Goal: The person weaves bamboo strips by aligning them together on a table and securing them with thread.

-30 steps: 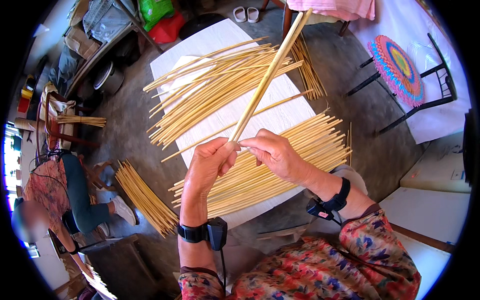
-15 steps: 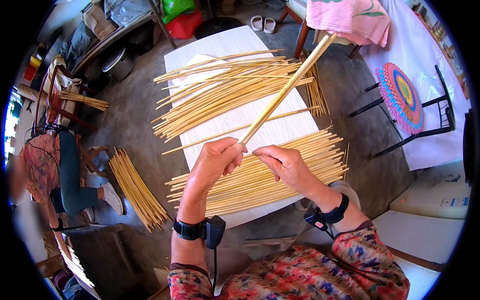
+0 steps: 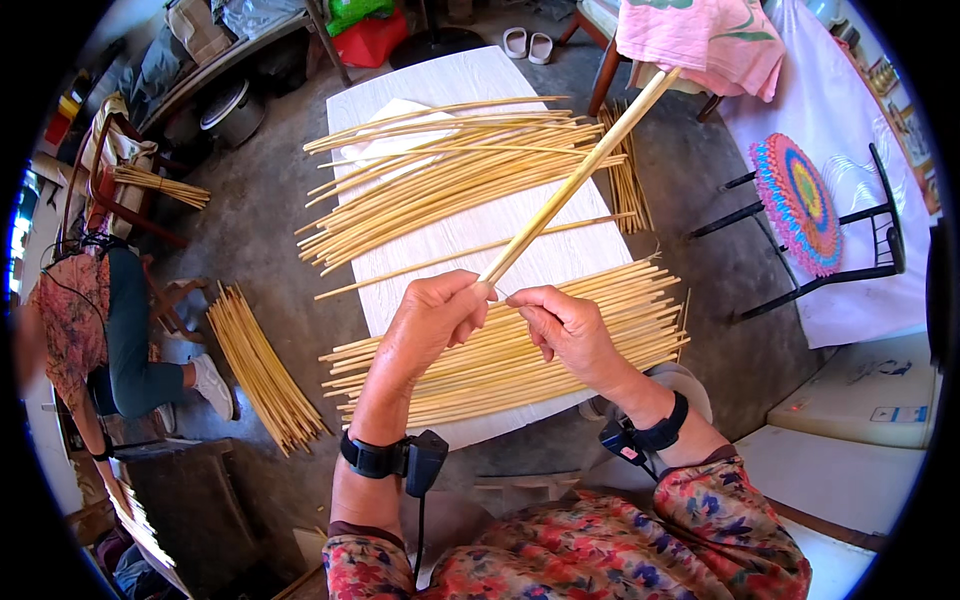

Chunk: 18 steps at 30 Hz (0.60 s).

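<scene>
My left hand (image 3: 432, 318) is closed round the lower end of a few long pale-yellow sticks (image 3: 576, 180), held together and slanting up to the far right. Close beside that end, my right hand (image 3: 567, 328) pinches with thumb and forefinger; whatever is in the pinch is too small to make out. Under both hands lies a row of similar sticks (image 3: 480, 375) on the near part of a white table (image 3: 450, 75). Farther back is a looser pile of sticks (image 3: 440, 200), with a single stick (image 3: 400, 276) lying between the two groups.
A stick bundle (image 3: 262, 370) lies on the floor at left, another (image 3: 627, 185) beyond the table's right edge. At left a person (image 3: 130, 330) bends down with an arm low. A stool with a colourful round cover (image 3: 797, 205) stands right; a pink cloth (image 3: 700, 45) hangs behind.
My hands and the held sticks keep nearly the same pose. The view has shifted slightly, and the person at left has moved a little.
</scene>
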Motion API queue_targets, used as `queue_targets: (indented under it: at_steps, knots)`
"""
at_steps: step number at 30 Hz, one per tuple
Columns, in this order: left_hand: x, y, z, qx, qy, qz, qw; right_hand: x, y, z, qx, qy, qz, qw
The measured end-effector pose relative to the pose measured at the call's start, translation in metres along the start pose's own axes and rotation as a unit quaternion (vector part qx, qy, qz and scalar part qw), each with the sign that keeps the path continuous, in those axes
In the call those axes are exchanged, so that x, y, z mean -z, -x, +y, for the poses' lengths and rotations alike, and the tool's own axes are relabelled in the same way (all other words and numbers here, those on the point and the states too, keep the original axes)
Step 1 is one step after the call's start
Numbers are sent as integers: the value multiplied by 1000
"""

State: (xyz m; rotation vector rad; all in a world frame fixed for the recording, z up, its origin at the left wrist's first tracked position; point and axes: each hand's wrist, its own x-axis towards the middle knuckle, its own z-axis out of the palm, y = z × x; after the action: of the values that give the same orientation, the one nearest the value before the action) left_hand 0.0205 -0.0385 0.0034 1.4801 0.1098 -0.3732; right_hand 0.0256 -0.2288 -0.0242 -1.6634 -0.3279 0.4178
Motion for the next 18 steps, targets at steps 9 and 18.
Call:
queue_targets:
  at_steps: [9,18]
  knots:
    - [2,1,-4,-7,2,-13,1000,-5,0,0,97,90,44,990]
    - [1,3,-3,-14,-27,-11,999,-9,-1,0,107,98,50,988]
